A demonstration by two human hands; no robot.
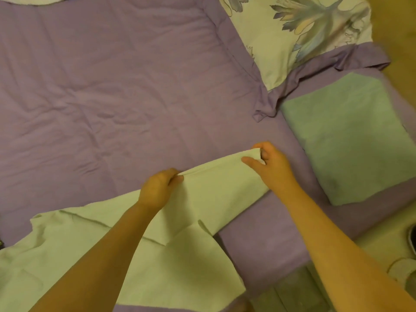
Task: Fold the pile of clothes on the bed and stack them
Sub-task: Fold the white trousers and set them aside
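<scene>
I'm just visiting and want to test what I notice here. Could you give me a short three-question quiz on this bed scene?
1. True or false: both hands, the left hand and the right hand, pinch the same edge of the pale cloth.
2. Multiple choice: where does the folded green towel lie? A) under the pale cloth B) on the purple bedspread, to the right of the hands C) on the floral pillow
3. Fill in: the part of the pale cloth between the hands is held ____ the bedspread.

Key: 1 true; 2 B; 3 above.
</scene>
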